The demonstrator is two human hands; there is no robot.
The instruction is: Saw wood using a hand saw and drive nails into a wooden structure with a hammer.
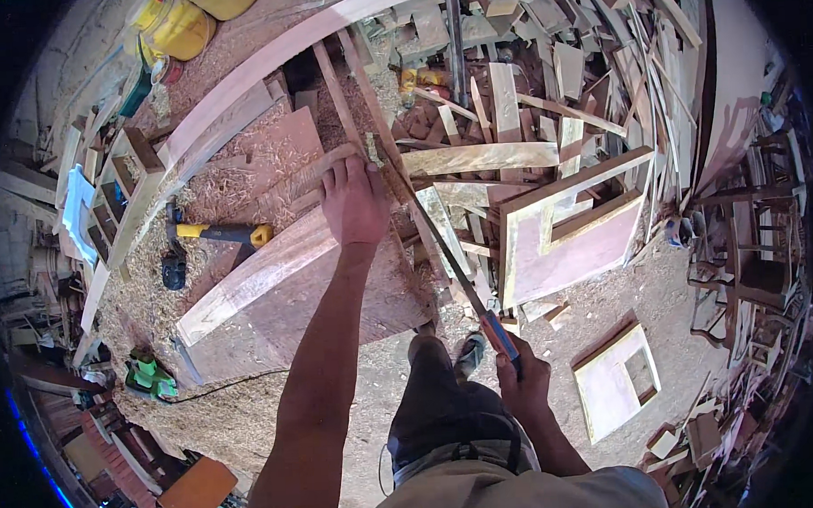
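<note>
My right hand (525,380) is wrapped around the handle of a handsaw (450,257). Its long, narrow dark blade slants up and left from the red and blue handle, and the tip end lies close to my left hand. With fingers curled over it, my left hand (355,202) grips the end of a wooden piece (312,178) on the worktop (328,310). Whether the teeth touch the wood I cannot tell. Just below my left hand lies a broad curved board (255,275).
Left of my hand lies a hammer (227,233) with a yellow and black handle among shavings. A green power tool (149,378) with a cord sits at the lower left. A long curved plank (283,52) arches behind. Wooden frames (567,239) and offcuts crowd the right.
</note>
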